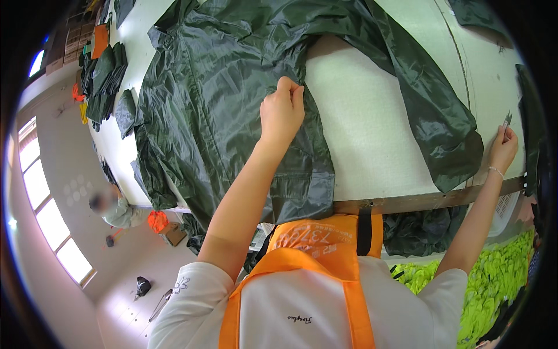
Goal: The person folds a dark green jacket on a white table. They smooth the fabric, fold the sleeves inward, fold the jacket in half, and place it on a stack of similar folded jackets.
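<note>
Orange apron straps point(356, 308) cross my white shirt nearest of all, and the apron's bib carries a pale printed patch that I leave unread. Just beyond it runs the near wooden edge of the desk point(418, 201), with a dark clip or strap hanging over it at the middle. To the near right, below the desk, lies a heap of bright yellow-green fabric point(494, 279). My left hand point(281, 113) reaches out over the dark green raincoat point(215, 110), its fingers closed in a pinch on a fold of the shiny cloth near the garment's middle seam, I judge to keep that panel taut and flat against the white top. My right hand point(502, 148) is at the far right of the desk, fingers curled around a small metal tool point(507, 119), perhaps snips, though it is too small to tell; it rests near the hem of the coat's spread sleeve point(442, 122). The raincoat lies open across the left and middle of the desk, its lower part draped over the near edge. Farther left, more dark green folded pieces point(107, 75) are stacked along the desk, with an orange item point(100, 39) beyond them. A person point(116, 209) crouches on the floor, left.
</note>
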Action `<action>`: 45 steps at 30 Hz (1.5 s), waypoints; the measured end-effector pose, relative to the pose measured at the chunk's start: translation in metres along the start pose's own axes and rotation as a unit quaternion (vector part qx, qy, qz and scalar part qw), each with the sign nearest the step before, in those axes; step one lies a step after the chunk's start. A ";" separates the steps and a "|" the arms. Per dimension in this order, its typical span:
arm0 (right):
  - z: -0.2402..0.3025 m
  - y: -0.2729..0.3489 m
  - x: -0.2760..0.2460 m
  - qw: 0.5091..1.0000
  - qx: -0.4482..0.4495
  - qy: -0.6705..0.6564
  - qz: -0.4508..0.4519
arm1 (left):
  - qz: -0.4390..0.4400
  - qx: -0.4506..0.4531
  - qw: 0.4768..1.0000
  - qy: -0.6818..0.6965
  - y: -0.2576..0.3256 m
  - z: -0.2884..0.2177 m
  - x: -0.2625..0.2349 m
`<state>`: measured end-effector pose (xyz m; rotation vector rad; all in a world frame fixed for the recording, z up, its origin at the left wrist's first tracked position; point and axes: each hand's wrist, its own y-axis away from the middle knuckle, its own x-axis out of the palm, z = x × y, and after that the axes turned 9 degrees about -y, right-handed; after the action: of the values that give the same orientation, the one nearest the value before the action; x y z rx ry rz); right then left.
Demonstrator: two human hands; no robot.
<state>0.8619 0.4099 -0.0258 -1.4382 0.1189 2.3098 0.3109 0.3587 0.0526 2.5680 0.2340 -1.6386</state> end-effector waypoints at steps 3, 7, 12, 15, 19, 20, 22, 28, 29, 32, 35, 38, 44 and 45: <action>-0.004 -0.003 -0.001 1.000 -0.008 -0.003 0.012 | 0.020 -0.010 1.000 -0.013 -0.003 -0.006 -0.002; 0.044 -0.002 -0.032 0.941 0.117 -0.313 0.055 | 0.026 -0.016 1.000 -0.001 -0.001 -0.008 -0.003; 0.276 0.113 -0.041 0.865 0.075 -0.466 0.171 | 0.041 -0.066 0.995 0.065 0.001 -0.006 -0.004; 0.322 0.171 0.024 0.869 -0.024 -0.408 0.279 | 0.093 -0.104 0.985 0.104 -0.012 -0.007 -0.013; 0.338 0.195 0.083 0.902 -0.077 -0.365 0.219 | 0.135 -0.148 0.974 0.101 -0.014 -0.011 -0.023; 0.341 0.196 0.085 0.907 -0.087 -0.349 0.220 | 0.136 -0.151 0.973 0.106 -0.013 -0.011 -0.021; 0.351 0.196 0.089 0.909 -0.110 -0.333 0.225 | 0.133 -0.153 0.972 0.121 -0.014 -0.016 -0.023; 0.366 0.201 0.101 0.895 -0.099 -0.365 0.237 | 0.118 -0.163 0.975 0.095 -0.010 -0.022 -0.018; 0.367 0.203 0.099 0.896 -0.087 -0.364 0.241 | 0.116 -0.162 0.976 0.088 -0.009 -0.023 -0.018; 0.369 0.205 0.105 0.899 -0.080 -0.365 0.226 | 0.118 -0.142 0.980 0.078 -0.010 -0.025 -0.019; 0.370 0.206 0.106 0.904 -0.081 -0.349 0.232 | 0.095 -0.108 0.987 0.067 -0.005 -0.020 -0.014; 0.369 0.207 0.107 0.904 -0.091 -0.349 0.231 | 0.075 -0.093 0.990 0.080 -0.002 -0.016 -0.012; 0.372 0.211 0.111 0.909 -0.106 -0.349 0.199 | 0.103 -0.144 0.977 0.114 0.002 -0.018 -0.015; 0.372 0.211 0.112 0.910 -0.106 -0.348 0.197 | 0.110 -0.154 0.974 0.123 0.002 -0.017 -0.015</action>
<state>0.4246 0.3573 0.0182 -0.6187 -0.0609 3.1084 0.3201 0.3578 0.0738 2.4497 0.1927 -1.1112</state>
